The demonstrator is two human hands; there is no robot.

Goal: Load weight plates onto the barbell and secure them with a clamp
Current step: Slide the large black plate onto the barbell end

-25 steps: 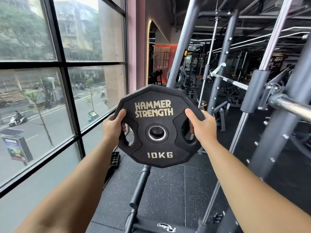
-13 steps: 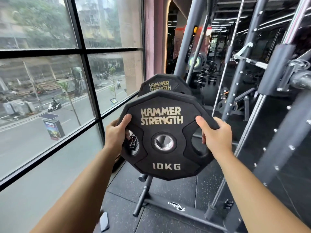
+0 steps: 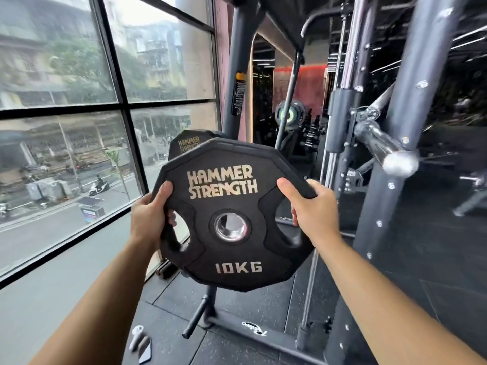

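I hold a black 10 kg weight plate (image 3: 232, 206) upright in front of me, its lettered face and steel-lined centre hole turned toward me. My left hand (image 3: 149, 218) grips its left edge, fingers through the left handle cut-out. My right hand (image 3: 312, 209) grips the right edge the same way. The chrome end of the barbell sleeve (image 3: 387, 148) sticks out to the upper right of the plate, apart from it. A second black plate (image 3: 188, 143) stands on the rack just behind the one I hold. No clamp is clearly visible.
Dark uprights of the rack (image 3: 411, 127) rise on the right, and its base bar (image 3: 253, 330) crosses the rubber floor below. A storage peg (image 3: 197, 317) juts out low. A large window (image 3: 66, 127) fills the left. Small objects (image 3: 141, 343) lie on the floor.
The view has swung and moved closer to the rack, so the barbell sleeve end now sits nearer, up right of the plate. Both hands keep their grip on the plate.
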